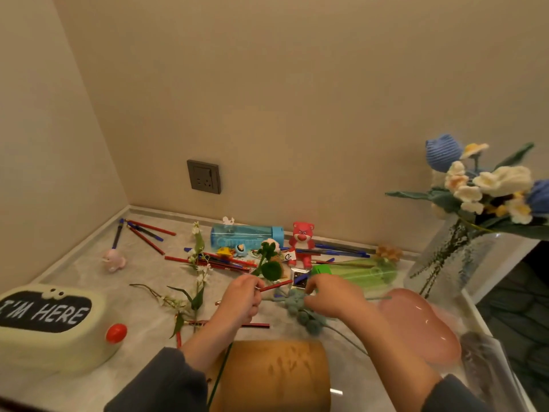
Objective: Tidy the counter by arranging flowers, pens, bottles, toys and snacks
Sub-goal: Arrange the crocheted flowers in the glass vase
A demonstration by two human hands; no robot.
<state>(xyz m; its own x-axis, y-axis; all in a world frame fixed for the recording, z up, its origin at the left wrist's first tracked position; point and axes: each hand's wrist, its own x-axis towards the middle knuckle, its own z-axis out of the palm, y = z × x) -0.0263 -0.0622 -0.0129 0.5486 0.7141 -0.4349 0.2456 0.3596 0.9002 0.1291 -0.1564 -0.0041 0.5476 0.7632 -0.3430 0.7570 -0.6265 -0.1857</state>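
— Which step are they working on?

— The pens, I'd judge. Going left to right: the cream box (49,325) at nine o'clock is reading "I'M HERE". The left hand (242,301) is pinching a red pen (274,286) between its fingers, near the middle of the table (89,272). The right hand (332,295), at about one o'clock from it, is curling over a blue-grey knitted flower (300,307); whether those fingers are actually gripping it, I cannot tell.

— And next?

— Probably gathering the other red and blue pens (145,233) lying scattered toward eleven o'clock, and the flower is needing the vase (451,257) at three o'clock.

— Any other writing?

— The blue bottle (246,234) at twelve is carrying lettering, too blurred to read.
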